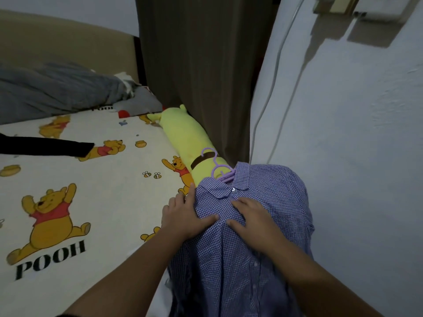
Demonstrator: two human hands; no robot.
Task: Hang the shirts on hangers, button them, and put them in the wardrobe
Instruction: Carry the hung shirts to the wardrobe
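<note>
At the right edge of the bed (96, 184), head view: blue checked shirt (247, 248) lying front-up over the mattress corner, collar toward the yellow plush bolster (183, 138), already threaded on a purple hanger (219, 170) whose hook projects beyond the collar. Top collar button (233, 189) apparently fastened; lower placket in shadow, buttons there not clearly readable. Left hand (185, 216) flat on the left chest panel, fingers spread, thumb pressed along the placket, gripping nothing. Right hand (251, 216) on the opposite panel, fingers curled and bunching cloth at the front opening, pinch on a button not confirmed. Step in hand judged to be buttoning below the collar. Recommended: align both front edges first, hold the buttonhole side taut, work downward one button at a time, keep the hanger centred in the shoulders. Black garment (45, 145) lying apart on the sheet, untouched. Wardrobe not in view.
</note>
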